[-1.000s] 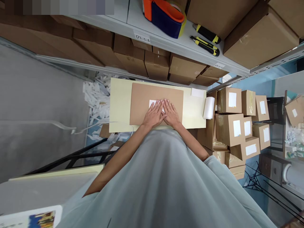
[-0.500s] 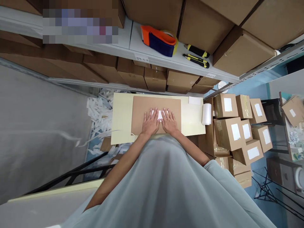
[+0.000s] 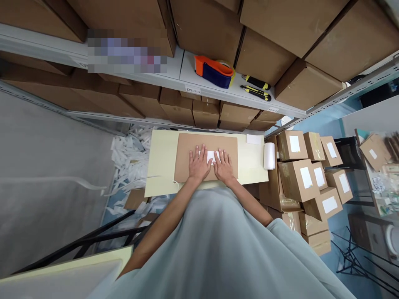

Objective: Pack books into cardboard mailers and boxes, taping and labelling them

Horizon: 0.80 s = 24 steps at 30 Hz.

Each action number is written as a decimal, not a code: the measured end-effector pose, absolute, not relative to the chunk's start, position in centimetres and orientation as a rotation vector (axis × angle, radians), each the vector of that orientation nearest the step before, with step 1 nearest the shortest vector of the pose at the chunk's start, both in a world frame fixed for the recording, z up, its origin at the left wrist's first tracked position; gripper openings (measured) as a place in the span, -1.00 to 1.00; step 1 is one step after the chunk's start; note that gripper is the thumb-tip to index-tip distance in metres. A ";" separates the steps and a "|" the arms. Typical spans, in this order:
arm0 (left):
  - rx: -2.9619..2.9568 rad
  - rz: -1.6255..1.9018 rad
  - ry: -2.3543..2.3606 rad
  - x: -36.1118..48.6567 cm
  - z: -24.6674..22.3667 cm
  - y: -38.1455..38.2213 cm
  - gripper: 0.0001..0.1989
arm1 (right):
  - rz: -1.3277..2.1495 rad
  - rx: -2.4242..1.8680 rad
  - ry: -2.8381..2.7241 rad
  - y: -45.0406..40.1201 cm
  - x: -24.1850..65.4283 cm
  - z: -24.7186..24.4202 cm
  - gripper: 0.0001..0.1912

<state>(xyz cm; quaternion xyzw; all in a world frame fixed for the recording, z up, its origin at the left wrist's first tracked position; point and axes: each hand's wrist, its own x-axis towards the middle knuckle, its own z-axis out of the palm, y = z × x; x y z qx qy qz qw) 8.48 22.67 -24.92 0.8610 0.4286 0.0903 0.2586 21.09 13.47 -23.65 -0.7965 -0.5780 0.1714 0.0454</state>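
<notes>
A flat brown cardboard box [image 3: 187, 151] lies on a pale yellow board [image 3: 162, 162] in front of me. On its middle is a white label [image 3: 210, 155], partly covered by my fingers. My left hand [image 3: 199, 165] rests flat on the label's left side, fingers spread. Over the right side of the label lies my right hand [image 3: 223, 167], also flat with its fingers apart. The two thumbs nearly meet at the label's lower edge. Neither hand grips anything.
Right of the box lie a white paper slip [image 3: 254, 139] and a white label roll [image 3: 269, 156]. Labelled cartons [image 3: 293, 176] are stacked to the right. A shelf above holds an orange-and-blue tape dispenser [image 3: 215, 72] and cutters [image 3: 257, 92]. Paper strips [image 3: 131, 155] litter the left.
The camera view has shifted, so the shelf and board sit slightly lower. Both hands stay flat on the label, with the right fingers slightly farther from the left ones.
</notes>
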 end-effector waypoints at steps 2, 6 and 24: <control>2.321 0.262 1.183 9.0 -24.9 22.8 -0.21 | 0.521 -2.441 -1.764 13.5 21.1 -23.7 -0.32; 2.352 0.241 1.108 7.8 -25.0 22.5 -0.22 | 0.510 -2.427 -1.739 13.2 21.4 -23.7 -0.32; 2.291 0.317 1.062 3.6 -25.3 25.7 -0.26 | 0.458 -2.670 -1.499 12.4 23.6 -23.1 -0.33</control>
